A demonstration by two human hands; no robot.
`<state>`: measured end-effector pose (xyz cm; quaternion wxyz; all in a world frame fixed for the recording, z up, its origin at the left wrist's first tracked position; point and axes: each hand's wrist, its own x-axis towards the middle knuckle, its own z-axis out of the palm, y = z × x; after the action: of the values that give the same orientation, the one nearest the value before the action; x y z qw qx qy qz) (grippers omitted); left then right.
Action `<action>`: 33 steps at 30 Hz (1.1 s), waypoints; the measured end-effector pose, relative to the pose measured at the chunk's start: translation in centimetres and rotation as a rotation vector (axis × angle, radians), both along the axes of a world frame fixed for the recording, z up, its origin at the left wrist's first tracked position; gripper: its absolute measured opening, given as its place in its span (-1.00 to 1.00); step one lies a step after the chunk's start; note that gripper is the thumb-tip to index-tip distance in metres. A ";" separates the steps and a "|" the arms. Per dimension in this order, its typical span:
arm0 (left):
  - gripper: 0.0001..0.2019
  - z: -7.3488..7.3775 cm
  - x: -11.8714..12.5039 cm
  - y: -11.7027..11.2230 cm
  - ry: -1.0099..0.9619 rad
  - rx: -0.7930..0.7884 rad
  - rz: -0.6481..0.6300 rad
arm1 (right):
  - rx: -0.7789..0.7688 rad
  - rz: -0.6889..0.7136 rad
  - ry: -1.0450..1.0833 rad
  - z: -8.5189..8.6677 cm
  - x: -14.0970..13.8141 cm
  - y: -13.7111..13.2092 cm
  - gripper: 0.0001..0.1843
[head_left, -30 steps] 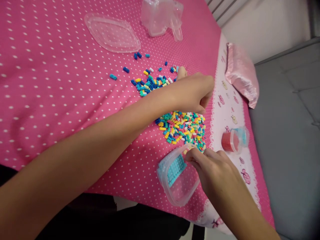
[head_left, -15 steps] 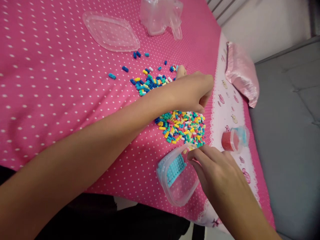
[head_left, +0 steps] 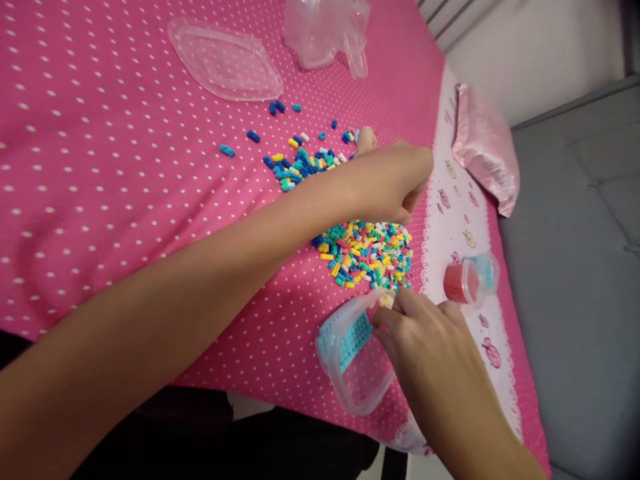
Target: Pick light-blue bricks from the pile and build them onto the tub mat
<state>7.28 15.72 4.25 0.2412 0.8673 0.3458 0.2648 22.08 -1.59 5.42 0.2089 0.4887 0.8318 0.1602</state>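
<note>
My left hand (head_left: 393, 179) reaches across a spread pile of tiny colourful toy building bricks (head_left: 370, 250). Its fingers are curled downward and mostly hidden, so whatever they grip does not show. Nearer to me, my right hand (head_left: 427, 337) is closed in a pinch over the rim of a clear plastic tub (head_left: 357, 403). Inside that tub is a light-blue studded block of bricks (head_left: 356, 340), and the pinching fingertips are at its right corner. What lies between those fingertips is too small to make out.
A clear lid (head_left: 227, 60) and a clear, odd-shaped container (head_left: 325, 33) lie at the far side of the pink dotted bedspread (head_left: 125, 167). Small tubs with red (head_left: 460, 283) and blue contents stand at right, below a pink satin pillow (head_left: 487, 147). A grey padded panel (head_left: 575, 267) borders the right.
The view has shifted slightly. My right hand's fingertips have moved a little lower and closer to the light-blue block. My left hand stays over the pile.
</note>
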 end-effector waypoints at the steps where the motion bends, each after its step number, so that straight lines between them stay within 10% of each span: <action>1: -0.91 0.0 0.0 0.0 0.000 0.001 -0.001 | -0.004 -0.004 -0.016 0.0 -0.1 0.0 -0.79; 33: -0.89 -0.1 0.0 0.0 -0.006 0.013 0.009 | 0.038 -0.071 -0.087 0.0 -1.4 -0.6 -0.76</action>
<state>7.31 15.67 4.15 0.2355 0.8665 0.3472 0.2706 20.67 -2.19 5.42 0.2412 0.5143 0.8009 0.1895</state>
